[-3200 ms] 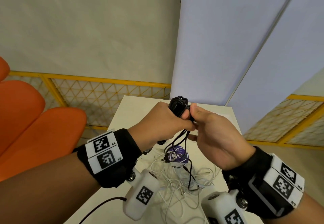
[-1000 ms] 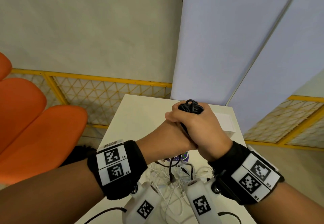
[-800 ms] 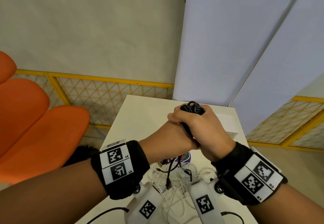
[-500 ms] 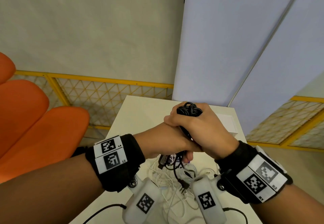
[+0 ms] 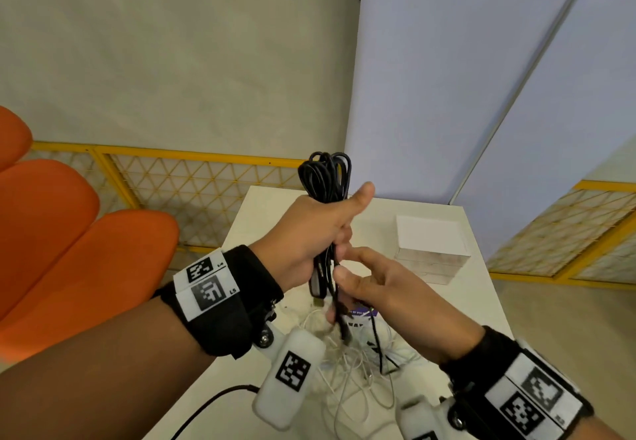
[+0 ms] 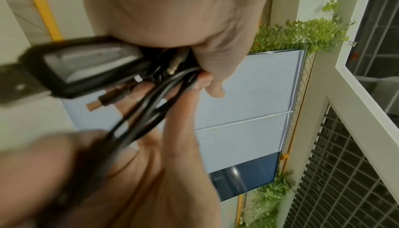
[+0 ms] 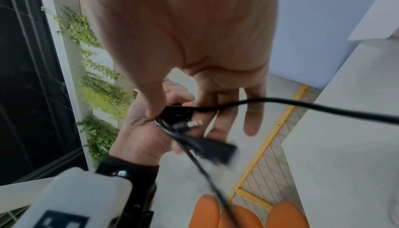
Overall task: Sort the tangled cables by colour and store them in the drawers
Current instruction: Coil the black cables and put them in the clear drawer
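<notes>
My left hand (image 5: 320,233) grips a coiled bundle of black cables (image 5: 325,174) above the table, thumb up and loops sticking out of the fist. The plugs (image 5: 318,284) hang below it. My right hand (image 5: 339,269) is just under the left, pinching the hanging black strands between thumb and fingers. In the left wrist view a large USB plug (image 6: 75,68) and black leads (image 6: 155,98) come out of my left fist. In the right wrist view a black cable (image 7: 302,105) runs across my fingers. A tangle of white cables (image 5: 351,367) lies on the table below.
A white drawer box (image 5: 430,254) stands at the back right of the white table (image 5: 261,212). A purple-printed item (image 5: 363,312) lies under the cables. Orange seats (image 5: 86,250) are at the left, a yellow mesh fence (image 5: 206,178) behind, and pale blue panels (image 5: 447,78) beyond the table.
My right hand, which covered the top of the bundle, has dropped below my left hand to the hanging ends. The black loops now show above my left fist.
</notes>
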`<action>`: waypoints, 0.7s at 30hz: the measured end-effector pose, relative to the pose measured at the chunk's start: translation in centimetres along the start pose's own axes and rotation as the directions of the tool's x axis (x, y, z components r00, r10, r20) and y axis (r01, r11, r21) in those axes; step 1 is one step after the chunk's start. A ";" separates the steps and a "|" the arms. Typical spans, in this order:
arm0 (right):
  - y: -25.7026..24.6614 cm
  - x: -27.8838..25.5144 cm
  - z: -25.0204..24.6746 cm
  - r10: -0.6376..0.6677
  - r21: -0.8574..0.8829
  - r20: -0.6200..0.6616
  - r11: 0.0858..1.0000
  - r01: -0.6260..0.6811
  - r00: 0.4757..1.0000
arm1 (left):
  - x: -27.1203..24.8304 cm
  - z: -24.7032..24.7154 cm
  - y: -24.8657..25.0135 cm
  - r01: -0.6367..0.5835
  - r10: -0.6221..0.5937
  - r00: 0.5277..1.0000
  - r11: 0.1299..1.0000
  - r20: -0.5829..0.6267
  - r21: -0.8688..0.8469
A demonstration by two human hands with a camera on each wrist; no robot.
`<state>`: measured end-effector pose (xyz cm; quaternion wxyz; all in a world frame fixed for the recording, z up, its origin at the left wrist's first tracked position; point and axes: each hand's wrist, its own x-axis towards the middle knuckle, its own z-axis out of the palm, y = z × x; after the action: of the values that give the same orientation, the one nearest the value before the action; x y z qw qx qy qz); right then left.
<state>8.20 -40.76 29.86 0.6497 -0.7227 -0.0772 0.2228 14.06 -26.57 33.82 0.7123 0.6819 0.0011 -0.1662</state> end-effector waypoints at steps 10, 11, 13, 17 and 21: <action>1.1 -2.5 -3.7 -0.022 -0.096 0.017 0.995 0.024 1.000 | -0.1 -0.4 0.7 -0.140 0.153 0.972 0.987 -0.177 0.082; 1.3 -2.8 -4.1 -0.010 -0.125 0.025 0.992 0.013 1.000 | -0.2 -0.4 0.7 -0.158 0.169 0.967 0.985 -0.193 0.073; 1.7 -3.1 -4.5 0.028 -0.192 0.067 0.981 -0.015 0.997 | -0.1 -0.1 0.5 -0.184 0.192 0.959 0.981 -0.210 0.055; 1.3 -2.8 -3.3 -0.003 -0.232 0.107 0.972 0.028 0.994 | -0.2 1.2 0.0 -0.172 0.180 0.961 0.983 -0.208 0.057; -0.5 -1.7 -1.3 -0.116 -0.196 -0.054 0.975 0.104 0.992 | -0.5 2.4 -0.8 -0.149 0.160 0.965 0.987 -0.207 0.068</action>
<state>7.30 -42.55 30.85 0.5900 -0.7839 -0.1171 0.1542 12.90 -28.84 33.36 0.7010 0.7120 0.0197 -0.0365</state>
